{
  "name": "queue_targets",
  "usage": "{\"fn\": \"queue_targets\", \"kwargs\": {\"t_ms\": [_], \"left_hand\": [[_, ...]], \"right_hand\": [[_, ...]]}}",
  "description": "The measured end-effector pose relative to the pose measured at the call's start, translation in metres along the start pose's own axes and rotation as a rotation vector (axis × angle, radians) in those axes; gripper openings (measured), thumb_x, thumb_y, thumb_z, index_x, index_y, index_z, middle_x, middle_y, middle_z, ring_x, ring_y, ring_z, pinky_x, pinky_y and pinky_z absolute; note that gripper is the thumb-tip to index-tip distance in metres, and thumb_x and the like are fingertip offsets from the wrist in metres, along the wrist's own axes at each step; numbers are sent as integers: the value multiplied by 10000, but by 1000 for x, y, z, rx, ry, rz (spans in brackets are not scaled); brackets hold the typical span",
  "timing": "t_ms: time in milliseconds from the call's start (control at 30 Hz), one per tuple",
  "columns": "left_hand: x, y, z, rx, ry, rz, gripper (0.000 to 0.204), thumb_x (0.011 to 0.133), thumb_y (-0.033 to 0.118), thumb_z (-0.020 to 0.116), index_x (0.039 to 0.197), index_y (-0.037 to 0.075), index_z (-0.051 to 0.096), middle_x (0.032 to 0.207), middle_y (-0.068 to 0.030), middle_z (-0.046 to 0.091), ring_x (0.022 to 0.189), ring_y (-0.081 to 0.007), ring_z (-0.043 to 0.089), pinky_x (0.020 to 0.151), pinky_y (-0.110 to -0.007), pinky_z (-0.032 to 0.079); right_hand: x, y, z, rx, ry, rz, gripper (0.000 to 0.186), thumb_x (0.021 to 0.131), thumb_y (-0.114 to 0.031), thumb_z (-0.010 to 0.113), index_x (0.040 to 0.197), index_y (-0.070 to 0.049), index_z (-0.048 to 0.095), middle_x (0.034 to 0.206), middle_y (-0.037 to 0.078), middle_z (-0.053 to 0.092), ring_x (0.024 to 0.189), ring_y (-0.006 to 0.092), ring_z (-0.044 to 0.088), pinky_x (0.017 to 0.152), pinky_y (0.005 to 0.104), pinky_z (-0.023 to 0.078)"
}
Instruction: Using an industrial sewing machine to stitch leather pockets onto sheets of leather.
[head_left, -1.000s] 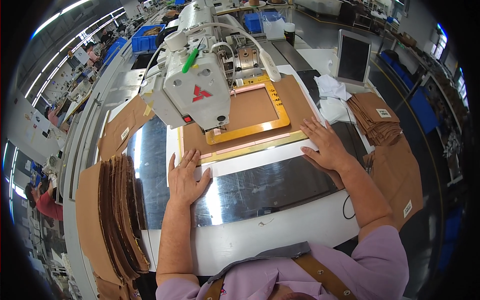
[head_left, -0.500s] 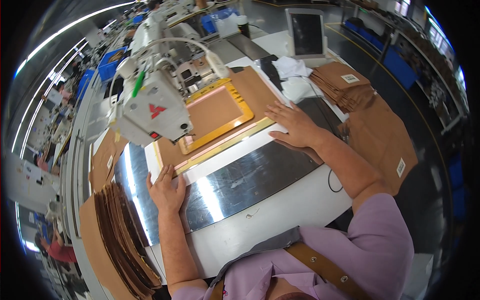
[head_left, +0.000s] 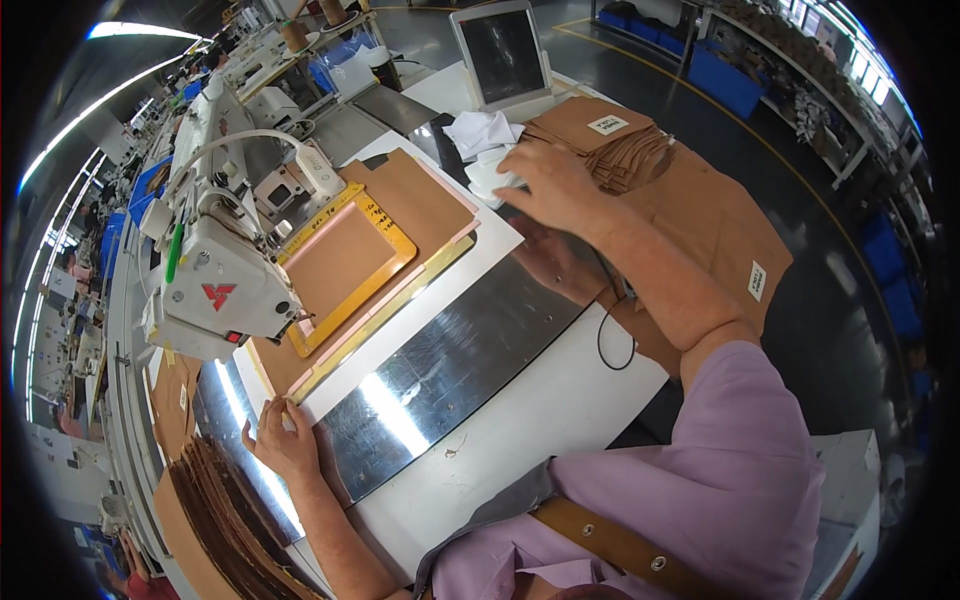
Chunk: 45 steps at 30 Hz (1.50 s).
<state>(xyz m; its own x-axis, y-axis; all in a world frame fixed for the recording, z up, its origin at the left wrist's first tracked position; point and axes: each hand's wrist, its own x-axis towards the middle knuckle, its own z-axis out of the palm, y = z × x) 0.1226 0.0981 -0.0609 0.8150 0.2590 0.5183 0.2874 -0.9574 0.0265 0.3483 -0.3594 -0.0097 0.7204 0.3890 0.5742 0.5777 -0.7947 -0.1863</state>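
Note:
My left hand (head_left: 286,443) is open, its fingertips by the near left corner of a brown fabric panel (head_left: 437,190) on a white sheet (head_left: 490,243). A yellow frame (head_left: 393,255) with a rectangular opening lies over the panel, beside the white sewing machine head (head_left: 222,295). Over at the right, my right hand (head_left: 560,190) is bent above folded white pieces (head_left: 490,178), thumb and fingers apart. Whether its fingertips touch those pieces I cannot tell. A crumpled white cloth (head_left: 481,133) lies just beyond them.
Stacked brown fabric pieces (head_left: 590,150) and a larger brown piece (head_left: 720,225) lie at the right. A grey-framed screen (head_left: 503,58) stands behind. Dark-edged brown panels (head_left: 215,510) are piled at the near left. A shiny metal plate (head_left: 450,340) covers the table's middle; a black cable (head_left: 603,340) hangs over its right side.
My right hand has left the panel's edge and moved right and away to the white pieces. My left hand stays near the left corner, fingers slightly lifted. The view has turned rightward.

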Motion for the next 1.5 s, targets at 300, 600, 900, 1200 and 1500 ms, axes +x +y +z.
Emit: {"fn": "queue_targets", "kwargs": {"t_ms": [300,600,900,1200,1500], "left_hand": [[-1,-3,1,-50,16,-28,175,947,212,633,999,97,753,1072,-57,772,1021,-216,712,1110,-450,333],[-3,-4,0,-113,9,-25,163,907,206,668,1000,100,750,1091,-55,767,1039,-221,705,1099,-456,357],[-3,11,1,-209,119,108,124,895,172,708,978,88,747,1040,-50,770,1015,-209,708,1071,-444,375],[0,140,-9,-1596,-567,-277,585,1050,319,588,1522,54,366,1352,-193,594,1104,-241,668,945,-320,532],[-7,100,13,-1594,-420,-337,300,1033,182,627,1278,9,610,1076,-63,708,988,-110,625,854,-273,518]], "right_hand": [[-28,120,-61,-12,-129,224,287,834,-275,796,1006,-51,747,996,106,719,960,311,676,837,420,527],[-30,117,-39,34,54,356,261,907,-287,737,980,-40,782,958,102,748,905,273,698,810,375,531],[-14,94,-64,243,425,435,216,924,-214,716,1012,-25,773,957,98,734,830,219,696,790,317,534],[-46,-152,-10,596,-185,-698,95,835,-201,760,867,-128,710,964,23,699,880,229,673,738,368,489],[-8,-149,64,575,-92,-445,254,865,-249,770,1042,-70,731,1001,94,715,966,271,679,892,405,509]]}}
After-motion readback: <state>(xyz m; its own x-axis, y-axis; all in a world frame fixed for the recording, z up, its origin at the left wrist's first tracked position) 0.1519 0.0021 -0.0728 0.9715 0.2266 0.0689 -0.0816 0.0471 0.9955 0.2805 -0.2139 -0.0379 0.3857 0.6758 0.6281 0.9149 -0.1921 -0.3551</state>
